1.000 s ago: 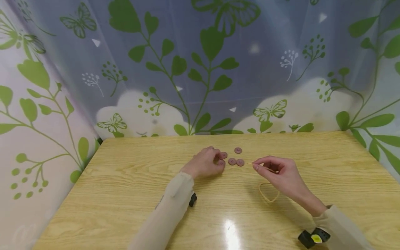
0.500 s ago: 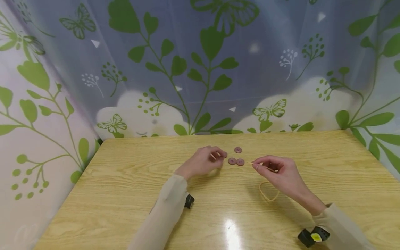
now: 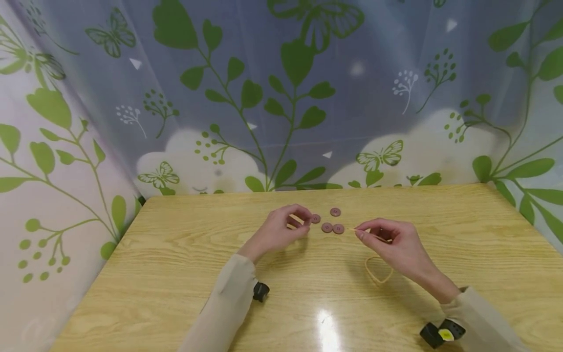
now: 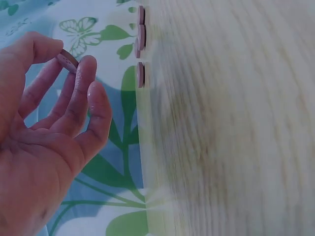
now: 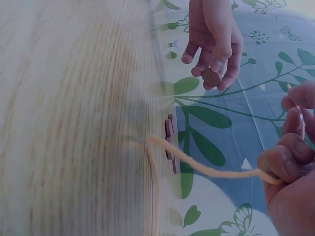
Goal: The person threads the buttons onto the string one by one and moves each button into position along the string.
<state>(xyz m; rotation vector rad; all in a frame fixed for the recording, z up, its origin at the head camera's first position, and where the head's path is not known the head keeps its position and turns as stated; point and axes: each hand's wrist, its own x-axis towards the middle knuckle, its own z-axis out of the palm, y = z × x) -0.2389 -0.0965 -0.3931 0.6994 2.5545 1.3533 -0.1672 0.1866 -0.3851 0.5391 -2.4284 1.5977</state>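
Note:
My left hand (image 3: 281, 229) pinches a brownish-pink round button (image 5: 211, 77) between thumb and fingertips, raised off the table. In the left wrist view the same button (image 4: 68, 61) shows tilted, partly edge-on, with its small holes visible. To the right, my right hand (image 3: 398, 247) pinches a yellow cord (image 5: 211, 170) near its end, and a short tip points left past the fingertips. The rest of the cord runs through the curled fingers and hangs down in a loop (image 3: 379, 282) by the table. Between the two hands lie several matching buttons (image 3: 327, 228).
The wood-grain table (image 3: 176, 274) stretches to a patterned curtain (image 3: 246, 58) with green leaves and butterflies along the back and sides. One button (image 3: 335, 211) lies farther back than the others. Black wrist devices (image 3: 261, 292) sit at both sleeves.
My left hand has picked up the nearest left button from the table and drawn back slightly to the left and up. The right hand with the cord has stayed nearly still.

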